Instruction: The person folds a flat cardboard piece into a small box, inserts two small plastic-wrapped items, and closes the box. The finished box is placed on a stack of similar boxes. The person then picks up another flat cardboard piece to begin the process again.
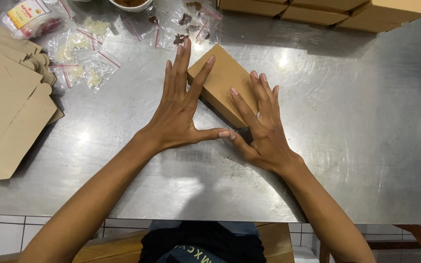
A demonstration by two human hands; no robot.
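Steel counter (pixel 347 146) under my splayed fingers: left hand (pixel 179 114) and right hand (pixel 264 131) press flat, gripping nothing, evenly on the brown rectangular cardboard box (pixel 222 80).

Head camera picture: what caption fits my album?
Two hands, left hand and right hand, press a brown cardboard box on a steel table.

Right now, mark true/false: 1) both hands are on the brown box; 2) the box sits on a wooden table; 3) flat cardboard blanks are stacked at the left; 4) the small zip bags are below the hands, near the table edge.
1) True: left hand and right hand rest flat on the brown box.
2) False: it sits on a metal table.
3) True: flat cardboard blanks lie at the left.
4) False: the zip bags lie at the far left side, beyond the hands.
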